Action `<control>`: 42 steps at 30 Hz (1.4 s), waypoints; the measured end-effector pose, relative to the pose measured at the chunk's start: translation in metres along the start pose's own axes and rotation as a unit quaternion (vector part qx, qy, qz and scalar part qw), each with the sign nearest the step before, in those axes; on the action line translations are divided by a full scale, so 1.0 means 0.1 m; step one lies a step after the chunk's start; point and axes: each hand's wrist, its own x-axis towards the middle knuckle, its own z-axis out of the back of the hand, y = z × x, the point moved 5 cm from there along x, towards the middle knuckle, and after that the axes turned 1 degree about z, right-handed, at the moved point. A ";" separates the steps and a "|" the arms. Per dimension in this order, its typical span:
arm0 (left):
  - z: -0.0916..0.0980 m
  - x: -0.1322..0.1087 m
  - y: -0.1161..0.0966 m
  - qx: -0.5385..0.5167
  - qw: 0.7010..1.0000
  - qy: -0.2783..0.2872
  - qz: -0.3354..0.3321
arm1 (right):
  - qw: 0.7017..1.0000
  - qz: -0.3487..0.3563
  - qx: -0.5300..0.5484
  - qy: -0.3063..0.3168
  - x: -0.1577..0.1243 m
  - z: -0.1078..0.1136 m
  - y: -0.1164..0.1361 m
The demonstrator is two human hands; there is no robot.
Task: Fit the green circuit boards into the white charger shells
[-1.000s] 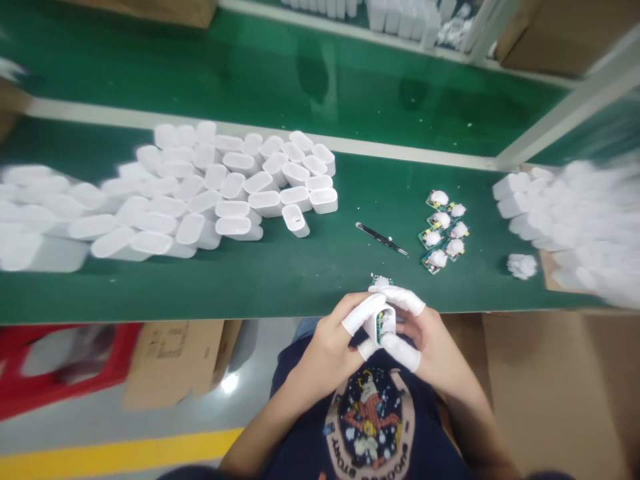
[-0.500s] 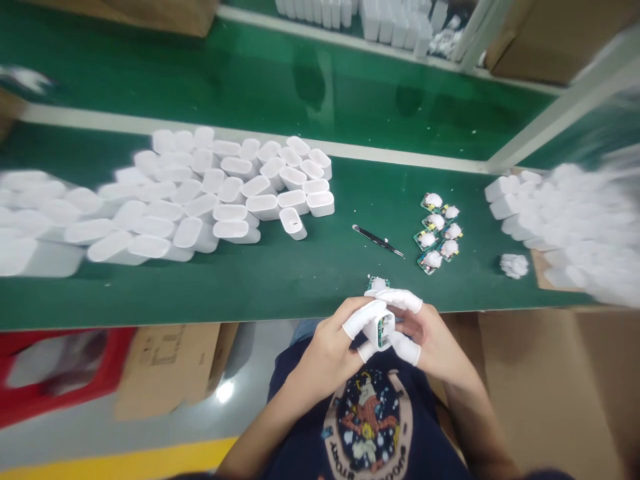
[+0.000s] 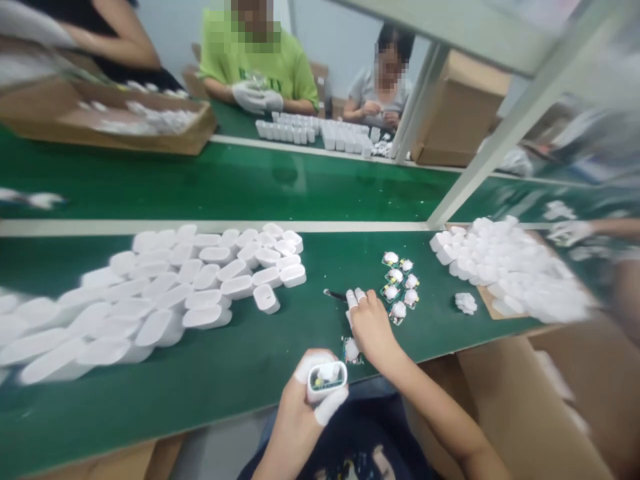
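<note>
My left hand (image 3: 299, 417) holds a white plastic charger case (image 3: 327, 383) low near my body, its open end up and a green circuit board inside. White finger cots cover its fingertips. My right hand (image 3: 371, 327), also wearing finger cots, reaches forward over a pair of black tweezers (image 3: 334, 294), hiding most of them. Beneath that wrist lies a small green circuit board with a white part (image 3: 352, 350). Several similar boards (image 3: 397, 288) sit in two columns just right of my right hand.
A large pile of white cases (image 3: 200, 283) covers the green bench to the left, and another pile (image 3: 505, 270) lies on cardboard to the right. Beyond a pale divider rail (image 3: 215, 227), co-workers (image 3: 257, 60) sit at a farther bench with more white cases.
The view has swung up to show the far bench. My hands have parted: the left has dropped toward me with the case, and the right has let go and reached out over the tweezers.
</note>
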 end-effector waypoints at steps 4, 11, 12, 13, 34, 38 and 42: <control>0.01 0.18 0.06 -0.105 0.994 0.024 0.025 | 1.000 -0.006 0.003 0.010 0.22 -0.03 -0.02; -0.01 0.31 -0.22 -0.094 0.993 0.053 -0.050 | 0.971 0.034 0.217 -0.093 -0.30 0.63 -0.30; -0.06 0.29 -0.27 -0.088 0.992 0.058 -0.066 | 0.959 0.040 0.256 -0.114 -0.46 0.69 -0.31; -0.11 0.25 -0.32 -0.078 0.991 0.067 -0.088 | 0.941 0.045 0.305 -0.137 -0.61 0.72 -0.29; -0.34 -0.04 -0.90 0.040 0.952 0.125 -0.277 | 0.766 -0.015 0.502 -0.401 -1.45 0.61 0.00; -0.35 -0.05 -0.94 0.041 0.950 0.162 -0.265 | 0.778 -0.020 0.516 -0.359 -1.36 0.62 0.00; -0.35 -0.09 -0.88 0.064 0.949 0.186 -0.247 | 0.775 0.005 0.559 -0.296 -1.26 0.64 0.07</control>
